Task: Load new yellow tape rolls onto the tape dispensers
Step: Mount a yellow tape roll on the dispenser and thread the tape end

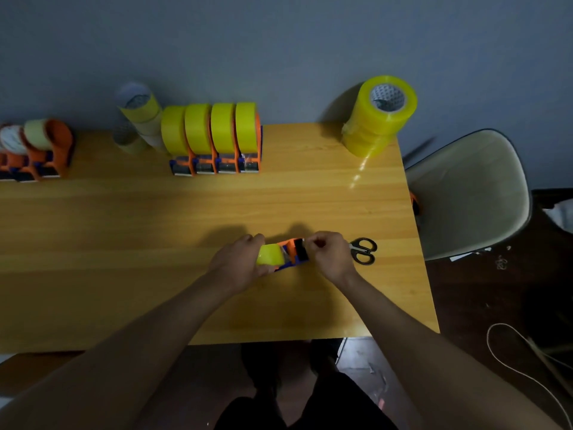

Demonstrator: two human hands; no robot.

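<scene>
An orange and blue tape dispenser (294,252) lies on the wooden table (124,231) in front of me, with a yellow tape roll (270,255) mounted on it. My left hand (238,265) grips the roll and the dispenser's left end. My right hand (328,256) has its fingers curled at the dispenser's black front end, pinching there; whether it pinches the tape end I cannot tell. A stack of new yellow rolls (376,117) stands at the table's far right corner.
Several loaded dispensers (217,141) stand in a row at the back. Near-empty dispensers (40,150) are at far left, worn rolls and cores (139,116) beside them. Black scissors (363,250) lie right of my hand. A white chair (471,193) is past the table's right edge.
</scene>
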